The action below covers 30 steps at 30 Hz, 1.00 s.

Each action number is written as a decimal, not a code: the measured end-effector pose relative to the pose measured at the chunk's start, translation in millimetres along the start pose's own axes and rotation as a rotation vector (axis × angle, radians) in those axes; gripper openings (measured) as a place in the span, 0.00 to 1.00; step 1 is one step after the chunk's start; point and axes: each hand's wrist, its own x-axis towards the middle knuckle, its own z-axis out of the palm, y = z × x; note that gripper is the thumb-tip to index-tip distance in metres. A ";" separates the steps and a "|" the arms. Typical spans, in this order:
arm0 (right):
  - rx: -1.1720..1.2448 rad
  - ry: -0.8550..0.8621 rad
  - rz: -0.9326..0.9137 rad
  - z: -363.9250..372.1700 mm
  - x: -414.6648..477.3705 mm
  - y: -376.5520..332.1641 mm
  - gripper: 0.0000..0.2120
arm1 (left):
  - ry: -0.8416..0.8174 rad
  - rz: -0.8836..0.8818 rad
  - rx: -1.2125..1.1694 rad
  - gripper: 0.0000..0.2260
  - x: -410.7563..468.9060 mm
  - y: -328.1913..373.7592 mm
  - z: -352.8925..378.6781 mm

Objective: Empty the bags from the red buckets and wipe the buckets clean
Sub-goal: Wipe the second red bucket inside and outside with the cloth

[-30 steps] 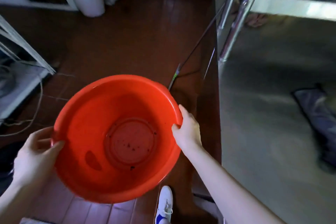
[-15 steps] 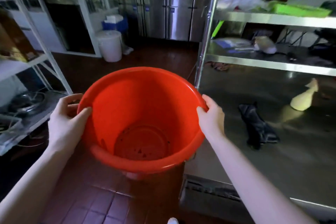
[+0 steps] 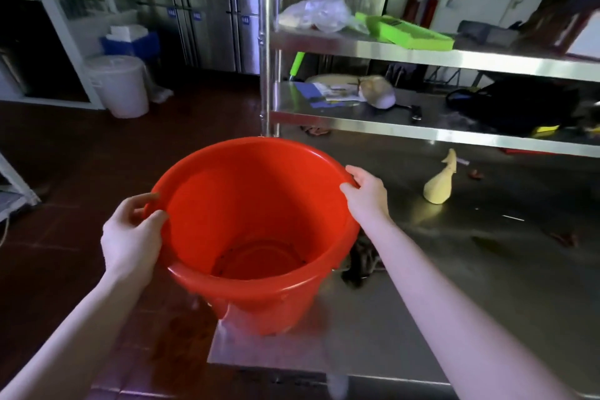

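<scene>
A red bucket point(image 3: 240, 204) with no bag in it sits at the near left corner of a steel table point(image 3: 454, 286). Dark specks dot its bottom. My left hand point(image 3: 131, 235) grips the left rim, thumb inside. My right hand point(image 3: 367, 193) holds the right rim. A dark cloth point(image 3: 360, 261) lies on the table just behind the bucket, partly hidden by my right forearm.
A yellow cloth point(image 3: 438, 183) lies further right on the table. Steel shelves point(image 3: 422, 133) rise behind, holding a green tray point(image 3: 409, 34), a clear bag point(image 3: 318, 14) and a black bag point(image 3: 516, 107). A white lidded bucket point(image 3: 118, 86) stands on the red-brown floor at left.
The bucket, held low over the floor a second ago, has been lifted and carried right onto the table's corner. My view has tilted up from the floor. Both hands kept their grip.
</scene>
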 end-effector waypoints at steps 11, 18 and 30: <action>-0.322 -0.394 0.028 -30.8 108.9 175.7 0.15 | 0.209 -0.037 0.085 0.14 0.5 39.2 147.5; -0.748 -0.670 -0.404 1.5 51.2 269.5 0.24 | 0.137 0.291 0.346 0.14 -21.3 60.1 186.6; 0.855 -0.075 0.330 -146.5 90.2 201.4 0.06 | -0.043 0.645 0.720 0.16 -56.1 76.0 225.8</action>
